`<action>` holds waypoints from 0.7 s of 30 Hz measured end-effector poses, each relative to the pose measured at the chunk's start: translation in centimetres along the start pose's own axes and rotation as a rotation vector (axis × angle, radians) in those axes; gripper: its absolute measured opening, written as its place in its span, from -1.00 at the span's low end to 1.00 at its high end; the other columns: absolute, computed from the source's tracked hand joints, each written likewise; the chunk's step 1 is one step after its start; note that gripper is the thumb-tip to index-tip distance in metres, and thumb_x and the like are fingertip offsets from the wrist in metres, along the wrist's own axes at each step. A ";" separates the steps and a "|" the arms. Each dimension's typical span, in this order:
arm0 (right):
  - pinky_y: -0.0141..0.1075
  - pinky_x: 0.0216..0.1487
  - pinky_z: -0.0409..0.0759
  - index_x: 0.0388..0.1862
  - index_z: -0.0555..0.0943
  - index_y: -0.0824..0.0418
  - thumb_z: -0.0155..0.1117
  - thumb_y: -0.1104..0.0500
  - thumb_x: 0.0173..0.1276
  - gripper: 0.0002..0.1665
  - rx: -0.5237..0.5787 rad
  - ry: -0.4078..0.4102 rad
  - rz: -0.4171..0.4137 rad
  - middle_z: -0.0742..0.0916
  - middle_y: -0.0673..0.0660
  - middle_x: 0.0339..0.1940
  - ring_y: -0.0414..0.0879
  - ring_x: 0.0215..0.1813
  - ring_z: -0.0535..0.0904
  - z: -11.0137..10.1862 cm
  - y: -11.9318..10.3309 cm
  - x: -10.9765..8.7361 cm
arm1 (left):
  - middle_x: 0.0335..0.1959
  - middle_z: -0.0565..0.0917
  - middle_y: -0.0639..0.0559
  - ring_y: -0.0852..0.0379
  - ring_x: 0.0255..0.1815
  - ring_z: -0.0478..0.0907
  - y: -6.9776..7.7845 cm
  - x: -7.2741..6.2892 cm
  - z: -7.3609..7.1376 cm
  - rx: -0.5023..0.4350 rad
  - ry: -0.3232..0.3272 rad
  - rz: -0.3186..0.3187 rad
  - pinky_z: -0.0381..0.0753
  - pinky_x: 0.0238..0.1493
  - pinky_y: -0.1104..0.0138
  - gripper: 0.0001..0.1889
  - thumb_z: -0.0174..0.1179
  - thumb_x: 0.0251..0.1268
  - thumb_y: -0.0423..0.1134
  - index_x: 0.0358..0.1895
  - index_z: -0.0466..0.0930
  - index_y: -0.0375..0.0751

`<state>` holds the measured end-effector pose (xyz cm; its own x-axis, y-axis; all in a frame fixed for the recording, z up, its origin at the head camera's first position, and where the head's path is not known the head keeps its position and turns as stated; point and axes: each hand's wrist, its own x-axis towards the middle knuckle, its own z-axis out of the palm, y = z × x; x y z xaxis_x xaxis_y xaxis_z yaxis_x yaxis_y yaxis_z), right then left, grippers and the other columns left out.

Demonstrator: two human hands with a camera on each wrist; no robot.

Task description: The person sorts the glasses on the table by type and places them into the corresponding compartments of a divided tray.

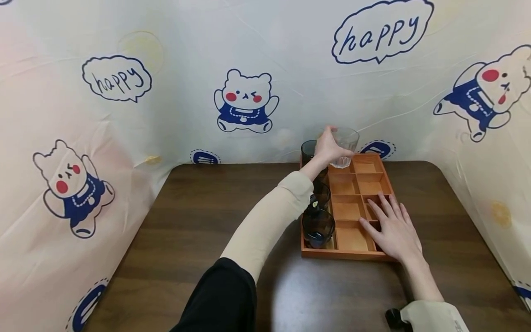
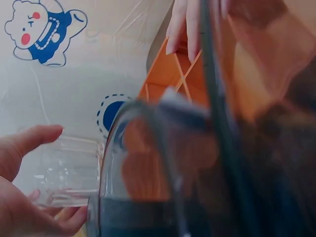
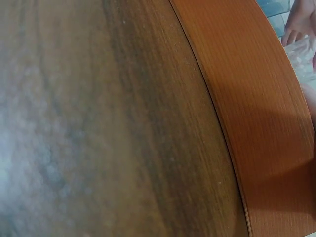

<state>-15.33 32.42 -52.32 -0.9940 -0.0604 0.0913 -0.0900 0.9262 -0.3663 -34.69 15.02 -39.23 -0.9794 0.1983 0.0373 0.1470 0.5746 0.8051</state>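
Observation:
A clear drinking glass [image 1: 348,139] is at the back of the wooden compartment tray [image 1: 346,253], in its middle column. My left hand [image 1: 328,148] grips that glass from the left, thumb and fingers on opposite sides, as the left wrist view also shows with the glass [image 2: 66,170]. Whether its base touches the tray floor I cannot tell. Several dark tinted glasses [image 1: 318,225] stand in the tray's left column, partly behind my left forearm. My right hand [image 1: 396,230] rests with fingers spread on the tray's right side, over its front right compartments.
The tray sits on a brown wooden table [image 1: 215,230], near its back edge. A printed cloth [image 1: 178,115] hangs behind and at both sides. In the left wrist view, a dark glass [image 2: 148,217] blocks much of the picture.

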 end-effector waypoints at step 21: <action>0.43 0.78 -0.15 0.74 0.33 0.22 0.06 -0.42 0.66 -0.01 0.004 -0.022 0.016 0.15 0.45 0.83 0.45 0.85 -0.10 -0.1 -0.1 0.1 | 0.50 0.57 -0.07 -0.01 0.32 0.69 -2.6 6.0 5.5 0.241 -0.012 -0.153 0.77 0.20 0.20 0.17 0.70 0.14 0.00 0.72 0.10 -0.06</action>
<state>-15.40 32.35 -52.14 -0.9964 -0.0534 0.0652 -0.0739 0.9258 -0.3708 -40.15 19.09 -44.38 -0.9912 0.1036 -0.0821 0.0277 0.7703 0.6371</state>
